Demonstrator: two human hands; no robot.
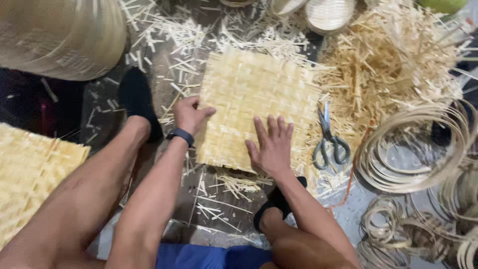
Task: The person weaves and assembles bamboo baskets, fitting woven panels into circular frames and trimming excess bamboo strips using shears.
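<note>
Bamboo mat (249,94), square, woven, pale yellow: flat on floor, centre of view, between my feet.
Surroundings: loose bamboo offcuts (383,60) heaped to the rt, touching mat's edge; more slivers scattered on floor above and below mat. Scissors (328,142), grey handles, lying shut just rt of mat on the scraps. Coils of thin bamboo strip (413,149) further rt, several stacked. Large woven basket (59,35) top left. Second woven mat (30,174) at left edge, partly behind my knee. Dark slippers on both feet.
Hands: left hand (191,115), wristband on, fingers curled, gripping mat's left edge. Right hand (271,144) spread wide, palm down, pressing flat on mat's lower part; grasps nothing.
</note>
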